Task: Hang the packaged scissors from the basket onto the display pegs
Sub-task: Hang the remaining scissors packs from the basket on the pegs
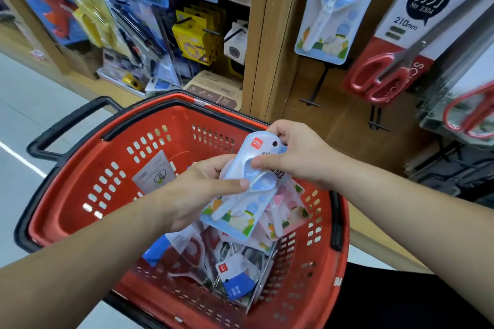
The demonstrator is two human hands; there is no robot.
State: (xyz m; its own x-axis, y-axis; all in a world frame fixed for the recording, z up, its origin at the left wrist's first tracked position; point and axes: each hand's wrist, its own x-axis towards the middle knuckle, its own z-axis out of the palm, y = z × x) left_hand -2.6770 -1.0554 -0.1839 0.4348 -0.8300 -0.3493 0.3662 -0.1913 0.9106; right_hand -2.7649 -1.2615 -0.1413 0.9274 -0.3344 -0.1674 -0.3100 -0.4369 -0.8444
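Observation:
Both hands hold a stack of packaged blue-and-white child scissors (247,189) over the red basket (88,168). My left hand (203,189) grips the stack from the left, thumb across the front. My right hand (296,155) pinches the top end of the front pack near its hang hole. A pink pack (283,208) sticks out behind the stack. More scissor packs (235,272) lie in the basket's bottom. On the wooden display, a matching blue pack (336,8) hangs above bare black pegs (318,88).
Red-handled scissors packs (395,61) hang at the right, crowding that edge. To the left of a wooden post (262,48) are shelves of other packaged goods (195,37). The basket has a black handle (69,125) at its far left. Grey floor lies left.

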